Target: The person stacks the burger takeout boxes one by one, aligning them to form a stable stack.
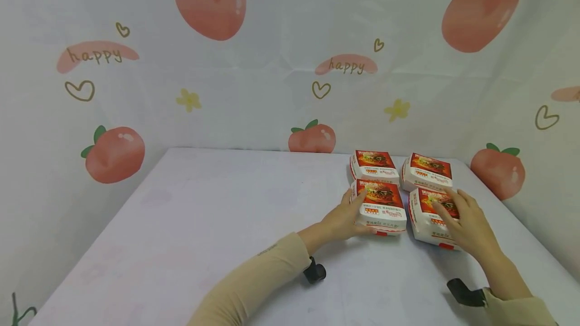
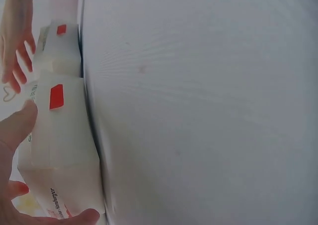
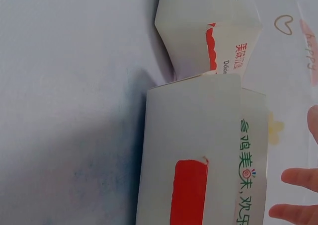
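Note:
Several white hamburger boxes with red burger pictures on their lids stand in two rows on the right of the table. My left hand (image 1: 342, 218) holds the front left box (image 1: 382, 210) at its near left corner; in the left wrist view the thumb (image 2: 22, 123) lies on its upper edge and a fingertip is low on its side. Above the front right box (image 1: 428, 215) is my right hand (image 1: 473, 228), fingers spread. In the right wrist view those fingers (image 3: 298, 178) are apart from the box (image 3: 194, 120).
Behind stand the back left box (image 1: 376, 167) and the back right box (image 1: 426, 172), with a narrow gap between them. A white cloth covers the table (image 1: 204, 215). A printed curtain (image 1: 254, 74) hangs along the far edge.

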A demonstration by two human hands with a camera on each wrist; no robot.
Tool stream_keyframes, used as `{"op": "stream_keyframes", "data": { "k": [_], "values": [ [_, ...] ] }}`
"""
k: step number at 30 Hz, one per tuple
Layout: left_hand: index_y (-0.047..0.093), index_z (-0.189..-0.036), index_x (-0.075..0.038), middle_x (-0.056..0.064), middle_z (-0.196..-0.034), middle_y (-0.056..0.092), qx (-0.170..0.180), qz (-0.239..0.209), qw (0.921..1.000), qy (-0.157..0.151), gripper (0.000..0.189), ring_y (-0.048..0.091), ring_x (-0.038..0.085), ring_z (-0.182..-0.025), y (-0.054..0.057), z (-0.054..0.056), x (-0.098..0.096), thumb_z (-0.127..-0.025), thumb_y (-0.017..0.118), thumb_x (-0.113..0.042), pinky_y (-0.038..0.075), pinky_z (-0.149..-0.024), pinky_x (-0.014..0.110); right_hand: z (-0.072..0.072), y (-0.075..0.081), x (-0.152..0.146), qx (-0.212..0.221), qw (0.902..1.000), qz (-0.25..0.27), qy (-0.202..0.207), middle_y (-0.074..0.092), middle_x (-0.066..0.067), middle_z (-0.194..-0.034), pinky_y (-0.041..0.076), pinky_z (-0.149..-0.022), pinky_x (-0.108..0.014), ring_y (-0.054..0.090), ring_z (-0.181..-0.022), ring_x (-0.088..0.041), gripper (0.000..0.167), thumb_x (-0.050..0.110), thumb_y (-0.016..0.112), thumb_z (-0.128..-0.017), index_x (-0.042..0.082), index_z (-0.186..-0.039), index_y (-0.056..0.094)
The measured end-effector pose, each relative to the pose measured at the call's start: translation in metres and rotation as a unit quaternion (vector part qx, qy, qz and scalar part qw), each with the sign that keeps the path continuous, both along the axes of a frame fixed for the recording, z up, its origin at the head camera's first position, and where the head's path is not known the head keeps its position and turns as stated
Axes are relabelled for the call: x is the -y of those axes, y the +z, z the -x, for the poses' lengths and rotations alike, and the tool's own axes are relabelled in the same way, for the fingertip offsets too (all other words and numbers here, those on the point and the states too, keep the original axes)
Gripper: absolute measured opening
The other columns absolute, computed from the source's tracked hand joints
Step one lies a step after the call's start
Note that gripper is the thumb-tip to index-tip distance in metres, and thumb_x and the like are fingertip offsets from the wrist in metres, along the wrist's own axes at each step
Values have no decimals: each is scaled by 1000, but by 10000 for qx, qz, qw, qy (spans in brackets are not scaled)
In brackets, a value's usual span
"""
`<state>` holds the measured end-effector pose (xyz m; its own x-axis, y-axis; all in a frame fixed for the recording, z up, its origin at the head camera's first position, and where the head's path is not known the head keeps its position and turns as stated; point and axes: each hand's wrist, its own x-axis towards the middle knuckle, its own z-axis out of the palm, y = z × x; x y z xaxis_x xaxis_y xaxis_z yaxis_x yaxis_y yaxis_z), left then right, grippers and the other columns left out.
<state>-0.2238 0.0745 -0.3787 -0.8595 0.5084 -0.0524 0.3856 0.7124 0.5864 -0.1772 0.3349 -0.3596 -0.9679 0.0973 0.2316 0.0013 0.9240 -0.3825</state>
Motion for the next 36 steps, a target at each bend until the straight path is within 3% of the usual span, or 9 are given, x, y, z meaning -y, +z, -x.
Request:
{"op": "stream_keyframes", "data": {
  "k": [21,36],
  "values": [
    [21,-150,-24,12,-156,15,-15,126,9999,3,79,43,27,-133,3,-1,1,-85,64,-44,45,-103,34,-3,-5,-14,96,9999,106,-18,18,-43,-139,24,-90,-78,22,-123,-61,70,45,37,-98,-7,-142,23],
    [23,-149,-22,13,-156,17,6,14,9999,101,78,39,30,-136,3,4,38,-86,63,-42,44,-104,45,-4,-6,-26,430,9988,201,-142,14,-43,-139,24,-89,-79,17,-126,-60,75,48,37,-97,-7,-143,19]
  ]
}}
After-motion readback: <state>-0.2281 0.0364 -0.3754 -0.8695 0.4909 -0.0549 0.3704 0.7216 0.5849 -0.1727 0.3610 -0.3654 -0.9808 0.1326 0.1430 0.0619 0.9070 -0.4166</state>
